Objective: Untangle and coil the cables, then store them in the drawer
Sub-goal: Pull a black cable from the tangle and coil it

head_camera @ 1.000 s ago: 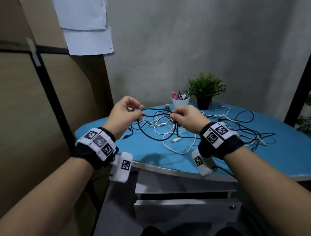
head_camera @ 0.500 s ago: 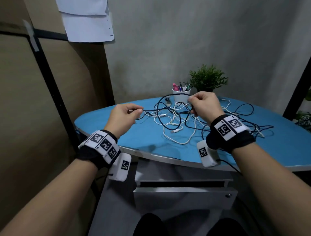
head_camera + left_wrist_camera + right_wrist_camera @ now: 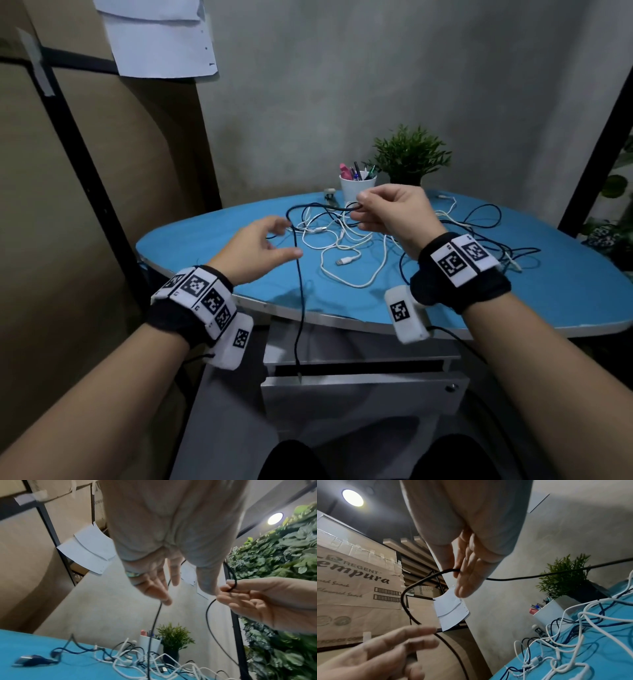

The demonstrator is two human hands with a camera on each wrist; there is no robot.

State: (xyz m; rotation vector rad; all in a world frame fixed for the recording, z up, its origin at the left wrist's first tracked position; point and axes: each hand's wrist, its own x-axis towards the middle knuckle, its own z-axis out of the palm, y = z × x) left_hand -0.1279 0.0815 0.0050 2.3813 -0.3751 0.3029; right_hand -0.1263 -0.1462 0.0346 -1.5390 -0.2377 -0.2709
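A black cable (image 3: 298, 294) runs from my right hand (image 3: 359, 206) in a loop to the left, then drops over the table's front edge. Its plug end hangs in front of the grey drawer (image 3: 363, 394), which stands slightly open. The right hand (image 3: 458, 572) pinches this cable between thumb and fingers above the tangle. My left hand (image 3: 283, 240) hovers beside the hanging stretch with fingers spread, holding nothing; in the left wrist view its fingers (image 3: 154, 588) are straight with the cable (image 3: 155, 618) passing by them. White cables (image 3: 342, 246) and dark blue cables (image 3: 479, 219) lie tangled on the blue table (image 3: 205, 246).
A white pen cup (image 3: 356, 186) and a small potted plant (image 3: 411, 157) stand at the table's far edge. Cardboard panels and a black frame close off the left side. A leafy wall (image 3: 283, 574) is on the right. My knees are below the drawer.
My left hand has let go of the black cable and opened. The freed end now hangs over the table edge by the drawer. My right hand still pinches the cable.
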